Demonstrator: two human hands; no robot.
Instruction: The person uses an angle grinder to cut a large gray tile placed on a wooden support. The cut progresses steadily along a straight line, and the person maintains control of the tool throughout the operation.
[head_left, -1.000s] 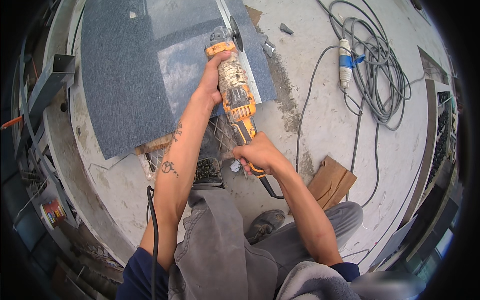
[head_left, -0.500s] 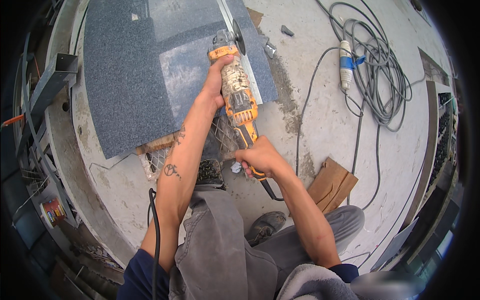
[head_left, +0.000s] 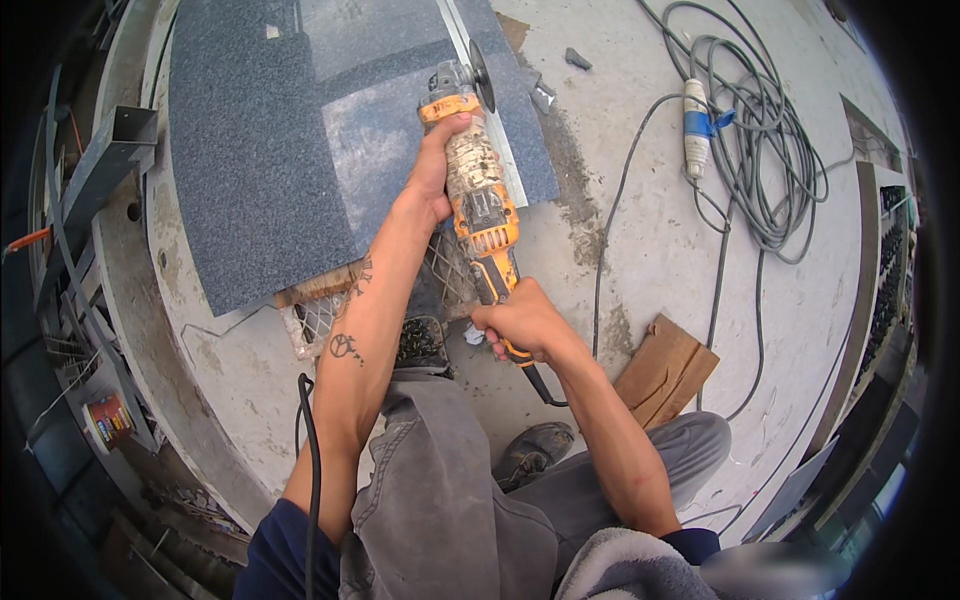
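An orange and black angle grinder (head_left: 484,205), its body wrapped in worn pale tape, is held in both my hands. My left hand (head_left: 433,165) closes round the front of the body, behind the gear head. Around the rear handle my right hand (head_left: 522,322) is wrapped. The dark cutting disc (head_left: 482,76) stands on edge beside a metal straightedge (head_left: 512,172) that lies along a dark speckled stone slab (head_left: 250,170). Whether the disc touches the slab I cannot tell. A black power cord (head_left: 541,385) leaves the handle's end.
Wood (head_left: 318,285) and a crate-like mesh (head_left: 304,330) show under the slab's near edge. To the right lie a coiled grey cable (head_left: 765,150), a white and blue connector (head_left: 696,130) and a piece of brown cardboard (head_left: 664,371). A square metal tube (head_left: 128,128) juts out at left.
Almost nothing differs. The whole scene sits very slightly shifted in the picture, and both hands keep the same grip on the angle grinder.
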